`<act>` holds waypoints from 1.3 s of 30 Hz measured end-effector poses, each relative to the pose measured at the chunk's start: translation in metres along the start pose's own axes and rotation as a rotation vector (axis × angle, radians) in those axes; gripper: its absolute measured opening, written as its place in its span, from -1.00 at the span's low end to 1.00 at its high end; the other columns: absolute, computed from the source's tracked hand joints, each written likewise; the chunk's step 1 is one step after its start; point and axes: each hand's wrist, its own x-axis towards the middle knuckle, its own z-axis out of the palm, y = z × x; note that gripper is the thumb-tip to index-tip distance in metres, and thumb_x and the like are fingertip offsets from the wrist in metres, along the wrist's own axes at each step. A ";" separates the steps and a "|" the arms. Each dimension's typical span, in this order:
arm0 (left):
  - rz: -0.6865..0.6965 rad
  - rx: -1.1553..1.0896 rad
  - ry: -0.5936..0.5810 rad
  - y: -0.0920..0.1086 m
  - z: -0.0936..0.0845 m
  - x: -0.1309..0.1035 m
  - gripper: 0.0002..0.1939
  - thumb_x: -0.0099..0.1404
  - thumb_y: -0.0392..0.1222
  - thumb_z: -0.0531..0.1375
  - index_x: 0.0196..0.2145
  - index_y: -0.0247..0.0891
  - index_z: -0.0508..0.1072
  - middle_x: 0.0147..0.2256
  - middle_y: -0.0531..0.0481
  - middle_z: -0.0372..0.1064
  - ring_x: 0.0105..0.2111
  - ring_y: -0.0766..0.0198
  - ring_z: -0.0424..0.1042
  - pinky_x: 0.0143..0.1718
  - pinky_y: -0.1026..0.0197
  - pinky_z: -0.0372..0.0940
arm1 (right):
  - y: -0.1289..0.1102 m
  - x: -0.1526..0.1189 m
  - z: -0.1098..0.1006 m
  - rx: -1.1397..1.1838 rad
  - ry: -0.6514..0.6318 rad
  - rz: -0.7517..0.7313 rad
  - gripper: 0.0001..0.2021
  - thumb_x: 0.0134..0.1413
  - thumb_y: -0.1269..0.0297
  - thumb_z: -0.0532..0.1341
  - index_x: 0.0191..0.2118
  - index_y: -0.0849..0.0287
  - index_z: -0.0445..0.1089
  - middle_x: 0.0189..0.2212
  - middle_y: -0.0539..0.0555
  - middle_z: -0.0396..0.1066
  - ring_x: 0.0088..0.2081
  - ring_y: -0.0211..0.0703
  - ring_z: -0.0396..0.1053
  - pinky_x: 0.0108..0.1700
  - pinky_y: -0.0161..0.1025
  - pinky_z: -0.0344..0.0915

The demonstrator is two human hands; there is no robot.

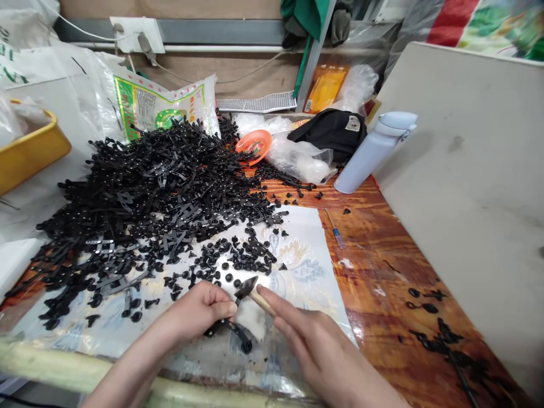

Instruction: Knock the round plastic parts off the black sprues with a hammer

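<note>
My right hand is wrapped round the light wooden handle of a small hammer. Its dark head rests close to the fingertips of my left hand, which pinch a black plastic part whose round end hangs toward me. Beneath both hands lies a pale patterned sheet. Just beyond them, small round black pieces are scattered. A big heap of black jointed plastic parts spreads over the left and back of the table.
A blue screwdriver lies on the wooden table. Behind stand a light blue bottle, a black bag and an orange plate. Loose black parts lie at right; a yellow bin is at left.
</note>
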 end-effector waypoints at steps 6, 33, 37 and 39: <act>0.102 0.071 -0.032 0.011 0.007 -0.016 -0.76 0.14 -0.17 0.15 -0.62 -0.28 0.45 -0.68 0.17 0.03 -0.59 0.36 -0.02 -0.54 0.27 -0.10 | -0.010 0.029 -0.012 0.443 0.105 0.243 -0.72 0.04 0.13 0.22 -0.18 0.21 0.39 -0.56 -0.07 0.27 -0.53 -0.28 0.22 -0.47 -0.33 0.19; -0.021 -0.805 0.542 0.000 0.062 -0.043 -0.67 -0.06 0.07 0.37 -0.53 -0.26 0.48 -0.63 0.09 0.31 -0.60 0.37 0.25 -0.67 0.41 -0.01 | -0.012 -0.006 0.034 0.901 0.072 0.460 -0.66 -0.11 0.02 0.34 -0.30 0.19 0.41 -0.64 -0.12 0.19 -0.60 -0.36 0.10 -0.55 -0.39 0.09; -0.034 -0.701 0.649 -0.014 0.052 -0.035 -0.68 -0.03 0.04 0.35 -0.58 -0.27 0.42 -0.69 0.14 0.25 -0.63 0.40 0.14 -0.58 0.38 0.05 | -0.007 0.010 0.027 0.662 0.121 0.425 -0.72 -0.04 0.13 0.27 -0.24 0.21 0.44 -0.42 0.05 0.40 -0.40 -0.16 0.31 -0.34 -0.25 0.23; -0.037 -0.636 0.690 -0.018 0.047 -0.033 -0.68 -0.01 0.04 0.33 -0.58 -0.26 0.41 -0.70 0.15 0.24 -0.63 0.40 0.11 -0.57 0.37 0.04 | -0.007 0.026 0.025 0.504 0.178 0.366 -0.80 -0.05 0.26 0.25 -0.25 0.19 0.45 -0.38 0.08 0.41 -0.35 -0.11 0.34 -0.28 -0.21 0.24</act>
